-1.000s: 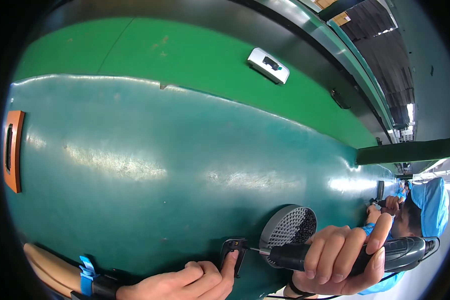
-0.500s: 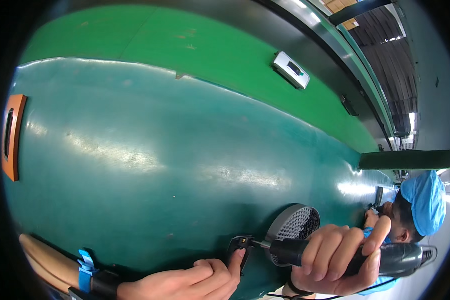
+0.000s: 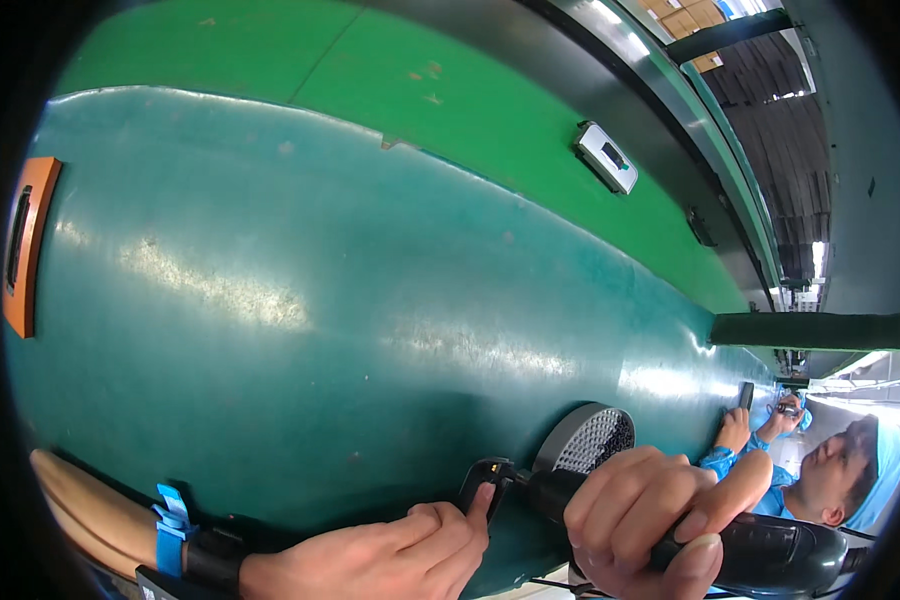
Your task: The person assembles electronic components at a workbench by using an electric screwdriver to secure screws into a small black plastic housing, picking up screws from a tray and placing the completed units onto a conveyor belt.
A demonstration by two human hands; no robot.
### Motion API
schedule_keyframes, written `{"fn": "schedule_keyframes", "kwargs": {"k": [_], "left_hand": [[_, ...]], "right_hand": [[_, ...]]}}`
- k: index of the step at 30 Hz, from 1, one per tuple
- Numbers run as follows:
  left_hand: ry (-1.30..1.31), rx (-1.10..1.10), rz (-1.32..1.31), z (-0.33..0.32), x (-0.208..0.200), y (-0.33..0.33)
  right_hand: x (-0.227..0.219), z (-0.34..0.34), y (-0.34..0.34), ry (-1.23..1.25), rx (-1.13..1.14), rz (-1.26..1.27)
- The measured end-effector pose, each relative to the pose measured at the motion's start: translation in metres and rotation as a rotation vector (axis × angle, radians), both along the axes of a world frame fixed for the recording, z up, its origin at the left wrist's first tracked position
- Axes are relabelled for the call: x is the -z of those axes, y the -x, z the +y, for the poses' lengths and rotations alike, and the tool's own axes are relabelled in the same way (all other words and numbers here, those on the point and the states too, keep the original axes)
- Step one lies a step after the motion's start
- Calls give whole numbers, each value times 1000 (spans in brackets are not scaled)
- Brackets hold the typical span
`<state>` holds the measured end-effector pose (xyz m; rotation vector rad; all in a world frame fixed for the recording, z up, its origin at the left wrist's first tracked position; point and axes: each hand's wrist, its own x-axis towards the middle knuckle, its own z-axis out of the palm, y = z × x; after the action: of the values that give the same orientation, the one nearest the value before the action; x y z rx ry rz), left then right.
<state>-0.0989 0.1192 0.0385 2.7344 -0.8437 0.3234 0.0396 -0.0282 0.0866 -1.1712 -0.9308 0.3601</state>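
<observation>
My left hand (image 3: 370,556) grips a small black plastic part (image 3: 482,478) at the bench's near side, its index finger pressed along it. A tiny gold-coloured spot shows on that part. My right hand (image 3: 640,520) is wrapped round a black electric screwdriver (image 3: 785,552), which lies nearly level and points left. The driver's tip meets the upper end of the part; whether a screw sits under it cannot be seen. Just beyond the driver stands a round grey dish (image 3: 557,440) with a dimpled, holed insert and many small dark pieces, probably screws.
An orange frame (image 3: 42,230) with a dark slot lies at the far left of the green bench (image 3: 300,400). Past the bench's raised edge, a silver-white device (image 3: 607,165) rests on a bright green belt (image 3: 450,100). At right, a person in a blue cap (image 3: 885,470) works.
The screwdriver's tip has come closer to the black part, with less bare shaft showing. My view has shifted slightly. The person at right has raised and turned their head.
</observation>
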Motion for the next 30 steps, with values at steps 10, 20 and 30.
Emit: {"fn": "schedule_keyframes", "kwargs": {"k": [10, 20, 30], "left_hand": [[128, -36, -67, 14, 14, -14], [119, 3, -40, 32, 15, -4], [140, 6, -35, 35, 18, -4]], "right_hand": [[-7, -45, -13, -227, 369, -7], [1, -17, -4, -182, 381, 108], [6, -10, -5, -177, 399, 132]]}}
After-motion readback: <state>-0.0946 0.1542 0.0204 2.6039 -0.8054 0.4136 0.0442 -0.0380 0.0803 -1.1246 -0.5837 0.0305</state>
